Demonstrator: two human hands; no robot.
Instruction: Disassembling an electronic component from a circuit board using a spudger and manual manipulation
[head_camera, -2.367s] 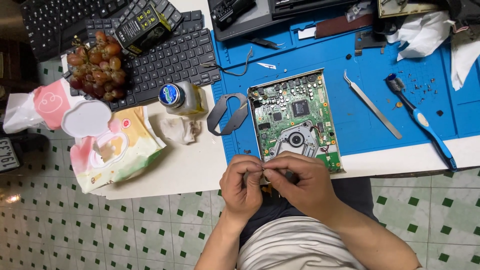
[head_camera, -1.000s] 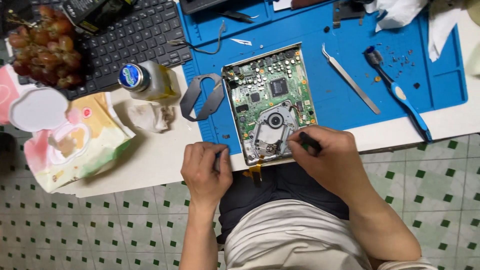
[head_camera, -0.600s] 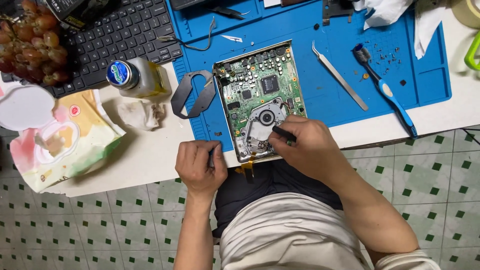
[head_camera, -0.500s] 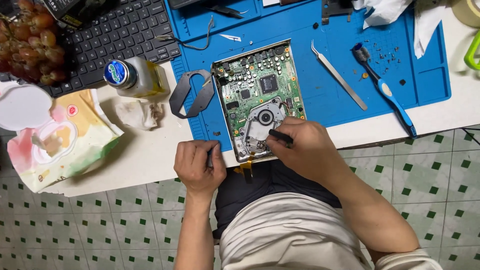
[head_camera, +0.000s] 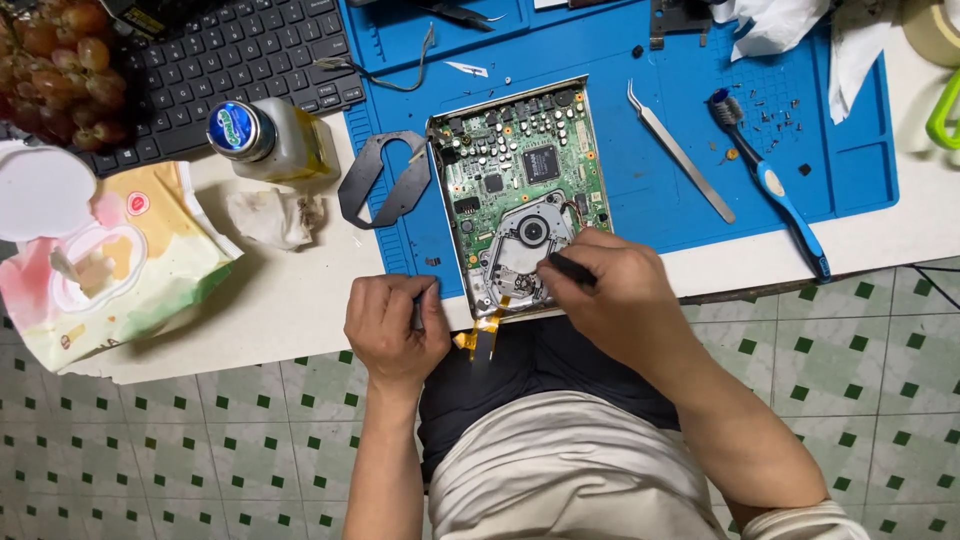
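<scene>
Plainly, by parts:
Right hand (head_camera: 620, 295): pinches a dark slim tool (head_camera: 570, 270), its tip on the circuit board (head_camera: 520, 190)'s near silver drive; the tip itself is hidden.
Left hand (head_camera: 392, 325): curled shut around a small dark thing, mostly covered.
Board: on the blue mat (head_camera: 700, 150), near edge.

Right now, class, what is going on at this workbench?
A person is working on an opened green circuit board lying on a blue mat. The right hand holds a thin dark tool against the silver disc drive. The left hand rests closed at the table edge, gripping something small. Tweezers and a brush lie unused.
</scene>
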